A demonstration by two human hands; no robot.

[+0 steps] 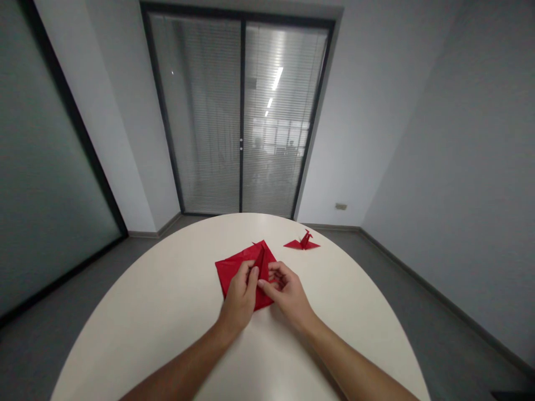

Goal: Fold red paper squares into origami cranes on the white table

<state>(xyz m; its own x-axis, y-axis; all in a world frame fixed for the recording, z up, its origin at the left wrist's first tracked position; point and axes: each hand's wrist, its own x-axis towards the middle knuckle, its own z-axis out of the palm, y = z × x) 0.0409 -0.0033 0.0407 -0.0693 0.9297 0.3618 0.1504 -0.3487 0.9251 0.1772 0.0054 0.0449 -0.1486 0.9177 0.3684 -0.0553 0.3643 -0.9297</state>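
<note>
Pale walls (388, 100) and dark-framed glass doors (242, 111) with blinds stand at 12 o'clock, beyond a round white table (179, 289). Near the table's middle lies a red sheet (229, 268), wrinkled, one corner aimed at about 12 o'clock; I cannot tell whether it is one layer or several. Over it, the left hand (239, 288) and right hand (288, 289) come together, both pinched on a narrow red folded piece (262, 260) whose tip points to 12. The left hand grips from its 8 o'clock side, the right from about 4, with some fingertips hidden behind it. A red paper crane (304, 241) sits between 1 and 2 o'clock from the hands, well apart from them.

The likeliest fault, I judge, is a crooked crease: if the two thumbs press unevenly, the layers could slip and the point lean off line. Pulling the hands apart too hard could tear the thin paper at the tip or along a fold. Since piece and sheet share one colour and overlap, a finger might catch the sheet as well and drag it. A careless sweep of the right hand toward 1 o'clock could knock the crane.
</note>
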